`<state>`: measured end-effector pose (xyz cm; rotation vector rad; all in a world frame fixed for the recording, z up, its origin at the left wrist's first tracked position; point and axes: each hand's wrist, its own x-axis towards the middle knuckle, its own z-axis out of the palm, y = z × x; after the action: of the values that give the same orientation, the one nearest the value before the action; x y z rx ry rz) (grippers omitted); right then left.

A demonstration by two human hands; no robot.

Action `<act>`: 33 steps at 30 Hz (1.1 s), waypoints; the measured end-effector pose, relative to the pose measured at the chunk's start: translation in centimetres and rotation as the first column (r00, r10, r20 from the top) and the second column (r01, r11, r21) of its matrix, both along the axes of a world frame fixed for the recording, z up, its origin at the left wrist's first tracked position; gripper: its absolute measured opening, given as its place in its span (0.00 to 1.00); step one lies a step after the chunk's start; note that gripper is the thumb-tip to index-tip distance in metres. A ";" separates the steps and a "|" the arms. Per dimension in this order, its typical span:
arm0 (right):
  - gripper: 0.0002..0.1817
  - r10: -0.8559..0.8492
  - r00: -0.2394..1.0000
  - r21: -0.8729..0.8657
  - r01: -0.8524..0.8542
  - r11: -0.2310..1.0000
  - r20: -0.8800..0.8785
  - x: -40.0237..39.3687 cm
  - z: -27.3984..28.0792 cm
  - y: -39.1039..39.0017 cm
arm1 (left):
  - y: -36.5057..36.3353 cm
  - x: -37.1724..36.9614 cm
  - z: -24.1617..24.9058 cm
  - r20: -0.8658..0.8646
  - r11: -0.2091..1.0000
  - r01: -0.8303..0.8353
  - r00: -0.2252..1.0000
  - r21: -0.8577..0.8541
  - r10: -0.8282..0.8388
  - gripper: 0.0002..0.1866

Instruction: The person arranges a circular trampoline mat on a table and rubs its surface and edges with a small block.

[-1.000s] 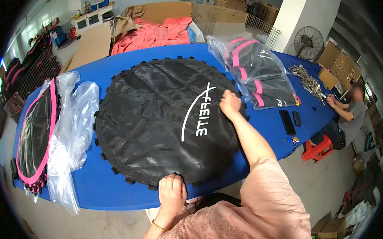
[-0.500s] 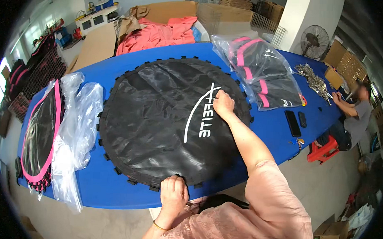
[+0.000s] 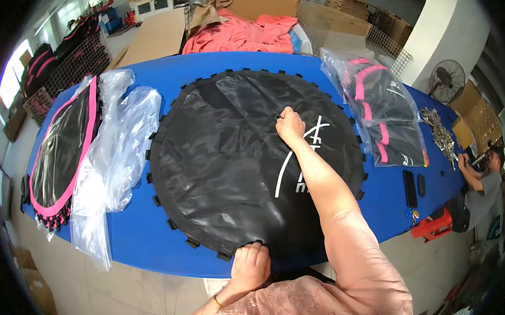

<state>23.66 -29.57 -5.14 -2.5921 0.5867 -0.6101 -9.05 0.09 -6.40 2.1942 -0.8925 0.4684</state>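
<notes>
A large round black mat (image 3: 224,150) with black tabs around its rim lies flat on the blue table. White lettering (image 3: 315,139) and a curved white line mark its right part. My left hand (image 3: 251,265) is closed over the mat's near edge, its fingers curled on the rim. Farther up, my right hand (image 3: 291,127) rests on the mat just left of the lettering, fingers closed. A small dark bit shows at its fingertips, too small to name.
Left on the blue table (image 3: 130,239) lie clear plastic (image 3: 115,146) and a pink-edged black piece (image 3: 64,149). Rightward are bagged pink-and-black pieces (image 3: 384,107), a phone (image 3: 410,188), a dark device (image 3: 421,185) and metal parts (image 3: 438,137). Another person (image 3: 479,184) sits at the right end.
My right hand has moved left across the mat, off the lettering. My left hand stays at the near edge, now slightly farther right along it. The camera view has shifted left.
</notes>
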 end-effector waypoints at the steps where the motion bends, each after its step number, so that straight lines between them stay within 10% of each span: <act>1: 0.13 -0.002 1.000 0.014 0.002 1.000 0.012 0.7 -0.3 0.9 | -0.1 0.0 -0.3 0.016 1.000 -0.006 1.000 0.013 0.006 0.17; 16: 0.11 0.395 0.904 -0.133 -0.377 0.917 0.161 0.9 -1.0 15.1 | -0.3 0.0 0.4 0.080 0.998 -0.036 0.996 0.059 0.031 0.11; 33: 0.12 -0.102 0.995 0.041 0.102 0.994 -0.020 -0.3 0.5 -1.1 | -0.2 0.0 -0.2 0.056 0.999 -0.017 0.998 0.036 0.015 0.13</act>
<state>23.40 -30.71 -4.64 -2.5434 0.7338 -0.6010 -9.07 -0.12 -6.65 2.2327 -0.9208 0.5267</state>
